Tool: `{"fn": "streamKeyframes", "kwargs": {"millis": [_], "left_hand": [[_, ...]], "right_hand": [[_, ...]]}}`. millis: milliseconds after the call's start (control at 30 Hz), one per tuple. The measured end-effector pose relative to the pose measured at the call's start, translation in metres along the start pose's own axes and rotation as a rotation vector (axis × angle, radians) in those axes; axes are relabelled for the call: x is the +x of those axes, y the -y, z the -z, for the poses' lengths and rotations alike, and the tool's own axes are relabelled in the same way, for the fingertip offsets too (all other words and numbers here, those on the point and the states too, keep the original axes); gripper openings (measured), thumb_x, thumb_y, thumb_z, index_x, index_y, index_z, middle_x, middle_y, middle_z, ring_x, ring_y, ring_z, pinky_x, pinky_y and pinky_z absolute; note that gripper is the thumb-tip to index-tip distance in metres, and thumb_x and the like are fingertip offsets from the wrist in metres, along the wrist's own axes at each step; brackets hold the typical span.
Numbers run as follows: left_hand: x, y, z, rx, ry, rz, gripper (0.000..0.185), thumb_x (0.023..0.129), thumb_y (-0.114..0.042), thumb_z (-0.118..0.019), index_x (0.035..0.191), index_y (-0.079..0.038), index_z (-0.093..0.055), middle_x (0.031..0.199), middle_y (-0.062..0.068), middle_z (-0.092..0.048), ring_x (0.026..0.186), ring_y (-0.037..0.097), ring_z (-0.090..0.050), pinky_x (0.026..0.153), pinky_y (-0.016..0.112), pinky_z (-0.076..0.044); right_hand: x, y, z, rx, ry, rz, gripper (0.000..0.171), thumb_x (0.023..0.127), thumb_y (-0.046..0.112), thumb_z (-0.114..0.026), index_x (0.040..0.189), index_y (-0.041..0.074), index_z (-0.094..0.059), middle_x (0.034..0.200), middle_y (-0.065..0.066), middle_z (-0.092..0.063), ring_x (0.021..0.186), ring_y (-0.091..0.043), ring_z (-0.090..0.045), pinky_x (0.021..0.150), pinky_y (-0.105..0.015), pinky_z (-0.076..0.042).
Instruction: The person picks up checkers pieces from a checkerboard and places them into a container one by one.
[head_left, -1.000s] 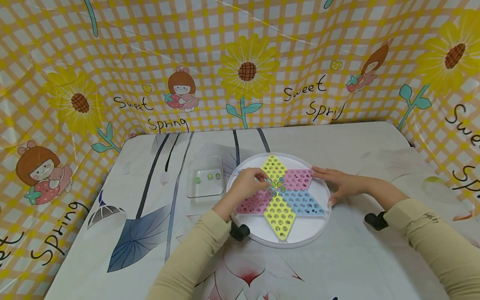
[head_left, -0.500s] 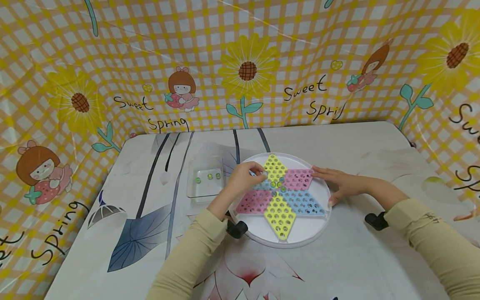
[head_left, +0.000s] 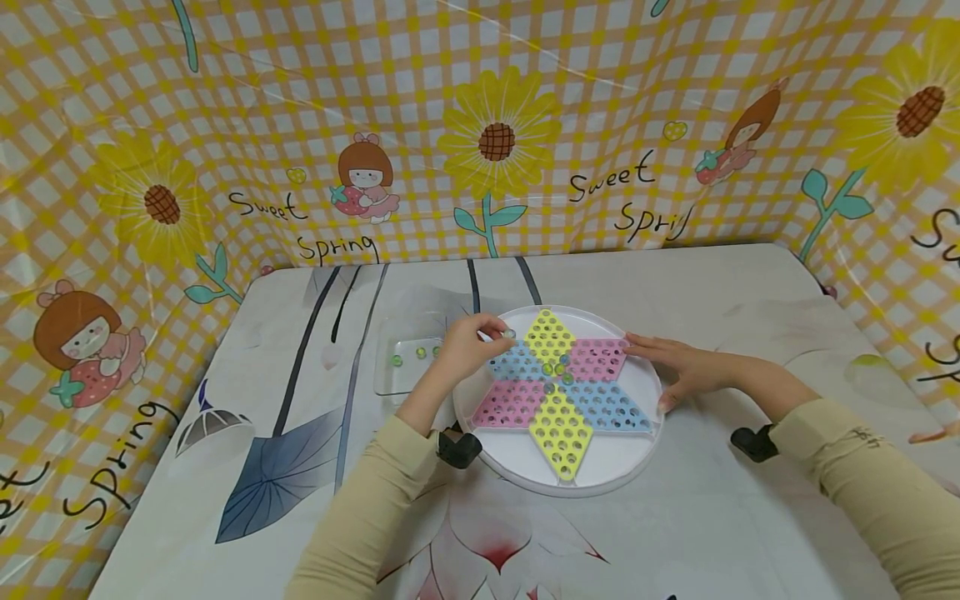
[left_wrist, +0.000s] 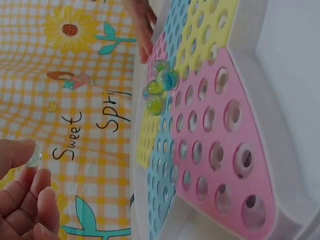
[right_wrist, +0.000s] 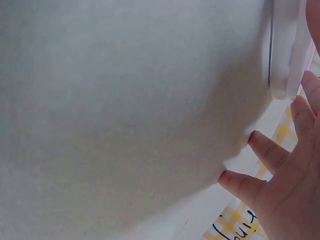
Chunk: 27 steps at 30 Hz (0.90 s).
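My left hand [head_left: 467,348] pinches a clear marble [left_wrist: 35,156] between thumb and fingertip, above the left rim of a round white Chinese checkers board [head_left: 517,467]. A star of yellow, pink and blue sections full of holes covers the board. Near the star's center sits a small cluster of green, yellow and blue marbles [left_wrist: 159,87]. My right hand [head_left: 693,371] lies at the board's right rim, fingers straight and spread, fingertips [right_wrist: 260,140] reaching past the edge and thumb down by the rim.
Left of the board stands a clear plastic box [head_left: 390,385] holding a few green marbles [head_left: 397,361], partly covered by my left hand. A printed white cloth [head_left: 712,525] covers the table. A checkered sunflower curtain [head_left: 420,75] closes off the back and sides.
My left hand has lifted away from the board's center and moved left toward the clear box, carrying the marble. The right hand stays at the rim.
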<state>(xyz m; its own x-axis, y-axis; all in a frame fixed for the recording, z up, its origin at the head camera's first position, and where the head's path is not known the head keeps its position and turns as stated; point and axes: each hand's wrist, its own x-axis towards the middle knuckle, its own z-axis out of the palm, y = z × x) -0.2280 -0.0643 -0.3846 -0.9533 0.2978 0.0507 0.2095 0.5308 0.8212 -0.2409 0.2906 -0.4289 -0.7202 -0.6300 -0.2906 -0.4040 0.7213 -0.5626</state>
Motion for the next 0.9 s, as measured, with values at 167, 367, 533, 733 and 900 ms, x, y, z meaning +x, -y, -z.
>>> {"fn": "streamKeyframes", "kwargs": {"millis": [167,367,533,733,900], "left_hand": [[-0.001,0.004,0.006,-0.006,-0.033,0.008,0.02,0.083,-0.021,-0.067,0.098,-0.008,-0.065,0.088,0.005,-0.063,0.074,0.015,-0.051,0.061,0.022,-0.041],[-0.001,0.009,0.015,0.001,-0.076,0.017,0.021,0.082,-0.021,-0.068,0.096,-0.006,-0.066,0.088,0.005,-0.062,0.08,0.018,-0.054,0.066,0.023,-0.044],[-0.003,0.012,0.023,-0.004,-0.089,0.044,0.02,0.082,-0.02,-0.068,0.096,-0.005,-0.065,0.089,0.007,-0.064,0.081,0.019,-0.056,0.068,0.025,-0.046],[-0.006,0.019,0.029,0.006,-0.105,0.069,0.02,0.082,-0.019,-0.068,0.096,-0.004,-0.065,0.09,0.008,-0.063,0.082,0.02,-0.056,0.069,0.026,-0.046],[-0.008,0.029,0.034,0.025,-0.134,0.083,0.022,0.082,-0.021,-0.067,0.097,-0.005,-0.066,0.092,0.008,-0.063,0.084,0.021,-0.056,0.069,0.027,-0.046]], "right_hand": [[0.0,0.001,0.0,-0.005,-0.002,0.002,0.099,0.065,0.035,-0.078,0.142,0.0,-0.026,0.149,-0.026,-0.006,0.132,-0.052,-0.004,0.098,-0.069,-0.01],[0.0,0.003,0.0,0.001,-0.008,0.02,0.098,0.066,0.032,-0.079,0.141,-0.002,-0.025,0.148,-0.027,-0.006,0.131,-0.053,-0.004,0.097,-0.07,-0.011],[0.0,0.003,-0.001,0.0,-0.012,0.03,0.098,0.066,0.032,-0.079,0.141,-0.002,-0.025,0.148,-0.028,-0.006,0.131,-0.053,-0.004,0.097,-0.07,-0.011],[-0.001,0.001,-0.001,0.003,-0.011,0.03,0.098,0.066,0.032,-0.078,0.141,-0.002,-0.025,0.148,-0.028,-0.006,0.131,-0.053,-0.004,0.097,-0.07,-0.011],[0.0,0.0,-0.001,0.01,-0.011,0.034,0.098,0.066,0.032,-0.079,0.141,-0.002,-0.025,0.148,-0.028,-0.006,0.131,-0.053,-0.004,0.097,-0.07,-0.011]]}}
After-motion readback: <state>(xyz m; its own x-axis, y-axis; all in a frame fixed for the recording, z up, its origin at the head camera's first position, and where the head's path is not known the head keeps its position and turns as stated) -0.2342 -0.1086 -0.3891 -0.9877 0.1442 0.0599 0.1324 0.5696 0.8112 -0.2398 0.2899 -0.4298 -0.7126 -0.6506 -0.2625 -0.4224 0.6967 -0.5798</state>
